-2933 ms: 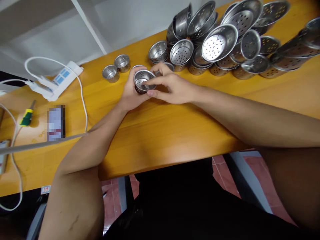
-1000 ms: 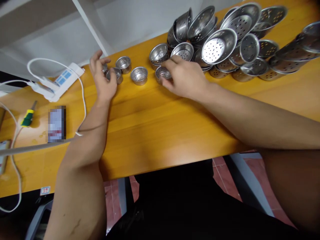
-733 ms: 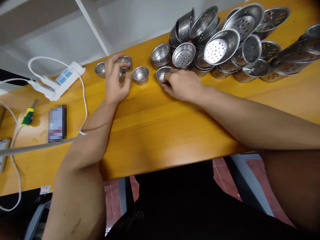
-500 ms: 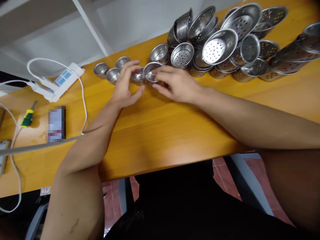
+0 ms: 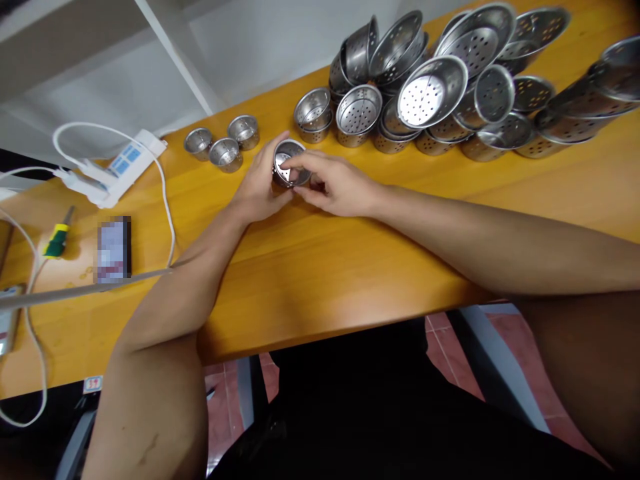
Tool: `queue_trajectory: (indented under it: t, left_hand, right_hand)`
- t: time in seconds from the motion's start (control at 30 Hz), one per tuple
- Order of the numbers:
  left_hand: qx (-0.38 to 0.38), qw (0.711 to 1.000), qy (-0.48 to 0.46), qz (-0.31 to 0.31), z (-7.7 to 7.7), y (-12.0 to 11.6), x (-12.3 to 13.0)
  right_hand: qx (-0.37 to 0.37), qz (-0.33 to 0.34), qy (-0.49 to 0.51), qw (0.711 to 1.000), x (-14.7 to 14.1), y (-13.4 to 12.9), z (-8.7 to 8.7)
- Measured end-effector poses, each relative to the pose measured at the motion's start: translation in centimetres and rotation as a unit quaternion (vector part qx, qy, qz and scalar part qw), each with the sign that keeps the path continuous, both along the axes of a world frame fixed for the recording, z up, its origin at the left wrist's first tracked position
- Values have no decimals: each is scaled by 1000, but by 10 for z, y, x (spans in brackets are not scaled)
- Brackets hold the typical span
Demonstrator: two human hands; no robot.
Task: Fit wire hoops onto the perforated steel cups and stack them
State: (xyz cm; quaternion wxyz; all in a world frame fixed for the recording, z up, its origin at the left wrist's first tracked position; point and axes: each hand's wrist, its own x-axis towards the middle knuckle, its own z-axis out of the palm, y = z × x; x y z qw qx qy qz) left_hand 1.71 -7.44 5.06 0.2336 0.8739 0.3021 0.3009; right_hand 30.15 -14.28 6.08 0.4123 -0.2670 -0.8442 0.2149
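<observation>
One perforated steel cup (image 5: 281,157): between your hands, right of three small cups (image 5: 226,157) on the wooden table (image 5: 305,267); can't tell if lifted.
Your left hand (image 5: 261,185): half-curled, holding cup's left side.
Your right hand (image 5: 345,183): partly curled, fingers over cup's mouth; grip unclear.

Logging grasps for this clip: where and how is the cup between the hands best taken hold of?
Probably by the outer wall of the cup, from the person's left: its round side suits a curled grip and leaves the upward-facing mouth free. The left hand curls there; the right hand reaches over the mouth.
</observation>
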Motion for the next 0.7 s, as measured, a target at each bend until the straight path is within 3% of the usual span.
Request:
queue_trajectory:
  t: [0.17, 0.4, 0.57, 0.7]
  left_hand:
    - [121, 991, 58, -1, 6, 1, -2]
    - [210, 975, 73, -25, 4, 6, 0]
    - [165, 982, 86, -20, 8, -1, 2]
    - [175, 979, 105, -24, 5, -1, 3]
  right_hand:
    - [-27, 20, 64, 997, -5, 2, 3]
    - [-118, 8, 75, 990, -9, 2, 10]
    - [-115, -4, 38, 993, -8, 2, 14]
    - [-146, -29, 34, 988, -8, 4, 17]
